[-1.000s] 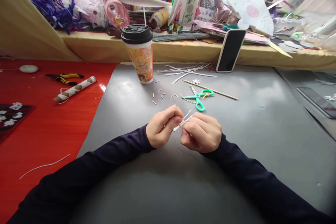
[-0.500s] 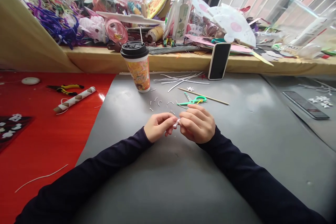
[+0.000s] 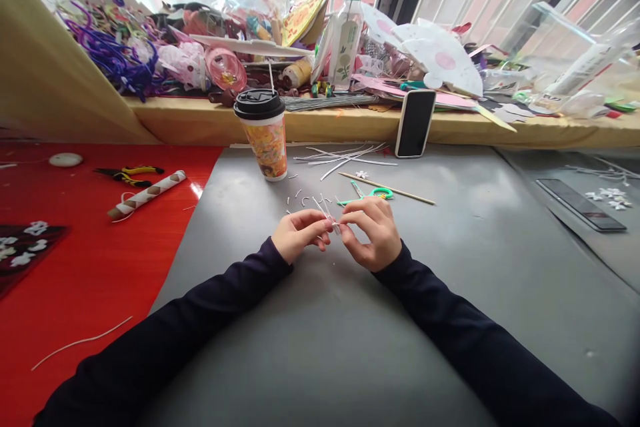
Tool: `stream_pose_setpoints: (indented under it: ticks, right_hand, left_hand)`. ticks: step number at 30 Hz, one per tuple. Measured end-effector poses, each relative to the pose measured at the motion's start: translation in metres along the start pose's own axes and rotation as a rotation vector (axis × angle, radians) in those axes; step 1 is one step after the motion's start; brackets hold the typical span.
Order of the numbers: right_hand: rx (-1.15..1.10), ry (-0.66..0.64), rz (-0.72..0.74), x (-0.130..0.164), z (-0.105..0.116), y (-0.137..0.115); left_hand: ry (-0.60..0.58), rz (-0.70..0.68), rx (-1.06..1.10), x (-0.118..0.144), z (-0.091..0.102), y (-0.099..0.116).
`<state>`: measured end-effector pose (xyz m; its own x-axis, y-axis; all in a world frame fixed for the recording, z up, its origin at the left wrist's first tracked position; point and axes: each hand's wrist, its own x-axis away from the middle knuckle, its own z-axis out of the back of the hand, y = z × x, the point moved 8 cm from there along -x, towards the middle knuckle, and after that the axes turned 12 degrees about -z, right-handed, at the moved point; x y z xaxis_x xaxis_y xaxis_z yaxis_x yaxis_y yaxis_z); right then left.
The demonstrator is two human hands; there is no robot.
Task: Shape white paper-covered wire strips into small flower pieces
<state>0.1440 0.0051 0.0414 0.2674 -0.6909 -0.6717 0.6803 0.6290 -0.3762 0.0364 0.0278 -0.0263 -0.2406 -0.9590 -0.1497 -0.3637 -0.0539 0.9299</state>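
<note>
Between my two hands is a small piece of white paper strips [image 3: 336, 228], with thin ends sticking up and away from me. My left hand [image 3: 303, 235] pinches it from the left with thumb and forefinger. From the right, the thumb and fingertips of my right hand [image 3: 371, 233] close on the same strips. Just beyond my right hand lie green-handled scissors [image 3: 383, 193], partly hidden by it. Short white clippings [image 3: 306, 201] are scattered past my left hand. A thin wooden stick [image 3: 387, 188] and a small white paper flower [image 3: 362, 175] lie behind the scissors.
Long white strips [image 3: 350, 157] lie near a lidded paper cup [image 3: 261, 140] and an upright phone [image 3: 415, 123]. Pliers [image 3: 131, 175] and a strip-wrapped tube [image 3: 150, 195] rest on the red surface at left. A flat phone [image 3: 580, 205] is at right. Craft materials crowd the sill [image 3: 320, 121].
My right hand has opened its grip somewhat and turned, so the white strips' ends now show between the hands. The view has shifted slightly.
</note>
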Motion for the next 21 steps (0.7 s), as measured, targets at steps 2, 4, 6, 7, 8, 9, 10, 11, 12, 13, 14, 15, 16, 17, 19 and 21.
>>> stream_pose_setpoints:
  ticks: [2, 4, 6, 7, 8, 9, 10, 11, 12, 13, 14, 15, 16, 17, 19, 21]
  right_hand:
    - [-0.047, -0.066, -0.079, -0.001, -0.006, 0.003]
    - [-0.074, -0.112, -0.115, -0.001, -0.010, 0.004]
    - [-0.083, -0.134, -0.123, 0.000, -0.013, 0.005]
    - [-0.084, -0.138, -0.122, 0.000, -0.014, 0.005]
    - [-0.083, -0.142, -0.119, 0.001, -0.015, 0.006]
    - [-0.081, -0.144, -0.114, 0.002, -0.016, 0.006]
    - [-0.078, -0.147, -0.109, 0.002, -0.017, 0.006]
    - [-0.075, -0.147, -0.104, 0.003, -0.018, 0.005]
    - [-0.070, -0.147, -0.099, 0.003, -0.018, 0.005]
    - [-0.066, -0.155, -0.091, 0.003, -0.020, 0.004]
    - [-0.062, -0.178, -0.078, 0.003, -0.022, 0.004]
    - [-0.056, -0.215, -0.061, 0.003, -0.025, 0.003]
    - [-0.045, -0.263, -0.045, 0.003, -0.029, 0.004]
    - [-0.027, -0.310, -0.036, 0.003, -0.033, 0.006]
    - [0.055, -0.352, -0.069, 0.002, -0.036, 0.020]
    - [0.207, -0.273, -0.178, 0.000, -0.030, 0.047]
  left_hand:
    - [0.006, -0.026, -0.011, -0.001, 0.002, 0.002]
    - [0.010, -0.042, -0.023, -0.001, 0.003, 0.003]
    - [0.013, -0.038, -0.038, -0.001, 0.003, 0.003]
    - [0.014, -0.031, -0.048, -0.001, 0.003, 0.002]
    - [0.014, -0.025, -0.060, -0.001, 0.003, 0.002]
    - [0.012, -0.017, -0.076, -0.001, 0.003, 0.002]
    - [0.007, -0.004, -0.093, -0.001, 0.003, 0.001]
    - [0.000, 0.010, -0.111, -0.001, 0.003, 0.000]
    - [-0.007, 0.025, -0.130, -0.001, 0.003, -0.001]
    - [-0.012, 0.035, -0.147, -0.001, 0.003, -0.002]
    - [-0.014, 0.039, -0.162, -0.001, 0.003, -0.003]
    - [-0.014, 0.035, -0.178, -0.001, 0.004, -0.004]
    - [-0.011, 0.024, -0.196, -0.001, 0.004, -0.004]
    - [-0.009, 0.014, -0.217, -0.001, 0.005, -0.004]
    - [0.004, -0.012, -0.263, -0.001, 0.007, -0.003]
    - [0.037, -0.035, -0.301, -0.002, 0.010, -0.002]
